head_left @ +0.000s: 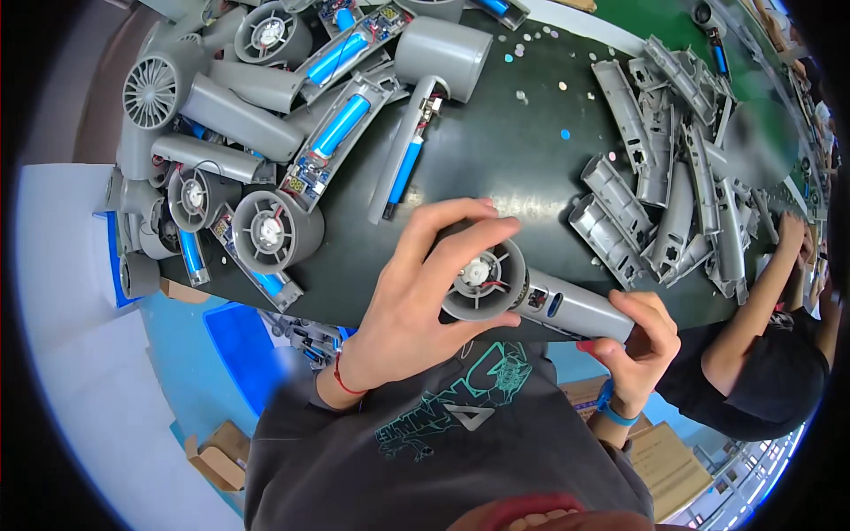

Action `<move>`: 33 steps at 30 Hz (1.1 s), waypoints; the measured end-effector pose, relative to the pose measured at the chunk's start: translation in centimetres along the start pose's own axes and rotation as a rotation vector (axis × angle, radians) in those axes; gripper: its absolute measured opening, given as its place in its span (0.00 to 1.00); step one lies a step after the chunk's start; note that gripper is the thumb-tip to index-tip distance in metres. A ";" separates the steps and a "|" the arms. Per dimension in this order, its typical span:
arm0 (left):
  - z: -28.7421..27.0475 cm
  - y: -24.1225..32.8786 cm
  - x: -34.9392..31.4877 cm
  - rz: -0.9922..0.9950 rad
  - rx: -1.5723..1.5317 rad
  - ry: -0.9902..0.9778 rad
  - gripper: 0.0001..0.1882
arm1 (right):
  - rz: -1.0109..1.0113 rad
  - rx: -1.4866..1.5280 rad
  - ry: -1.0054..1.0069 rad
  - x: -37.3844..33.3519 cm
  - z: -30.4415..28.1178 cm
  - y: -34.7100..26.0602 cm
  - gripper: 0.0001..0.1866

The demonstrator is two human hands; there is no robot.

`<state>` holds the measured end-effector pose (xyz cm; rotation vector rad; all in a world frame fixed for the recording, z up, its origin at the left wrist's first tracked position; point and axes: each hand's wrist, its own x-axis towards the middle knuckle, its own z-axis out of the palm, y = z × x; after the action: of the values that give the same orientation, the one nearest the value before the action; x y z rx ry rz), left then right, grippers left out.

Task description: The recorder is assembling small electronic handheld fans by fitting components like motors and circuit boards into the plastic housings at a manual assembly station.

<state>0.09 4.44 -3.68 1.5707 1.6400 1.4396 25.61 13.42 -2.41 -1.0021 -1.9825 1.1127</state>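
Note:
A grey handheld fan [571,305] is held between my two hands over the near edge of the dark table. My left hand [403,296] is closed round its round head, with thumb and fingers on the rim. Inside the head a white hub and a red wire show. My right hand [642,345] grips the far end of the handle between thumb and fingers. Two small openings show on the handle near the head. Beyond my left hand lies an open fan body [409,164] with a blue battery cell and a bare circuit board in its handle.
At the left is a heap of partly built grey fans [235,115], several with blue cells showing. Grey handle shells [668,177] are piled at the right. Small round dots [565,134] are scattered on the table [522,181]. A co-worker's arm [753,301] rests at the far right.

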 end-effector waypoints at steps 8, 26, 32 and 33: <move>-0.7 0.3 -0.6 -0.008 -0.013 -0.021 0.38 | -0.011 -0.199 -0.074 -1.3 1.8 -2.1 0.27; -1.6 0.8 0.0 0.087 0.192 -0.113 0.41 | -0.275 -0.254 -0.141 0.9 1.6 -2.0 0.29; -2.3 2.0 0.9 0.077 0.287 -0.177 0.37 | -0.259 -0.326 -0.168 0.7 2.3 -1.9 0.31; -2.3 2.3 1.2 0.075 0.292 -0.176 0.37 | -0.260 -0.321 -0.169 0.7 2.3 -1.9 0.31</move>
<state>-1.22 4.24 -0.43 1.8778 1.7606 1.0963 22.86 12.44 -1.61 -0.7936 -2.4022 0.7735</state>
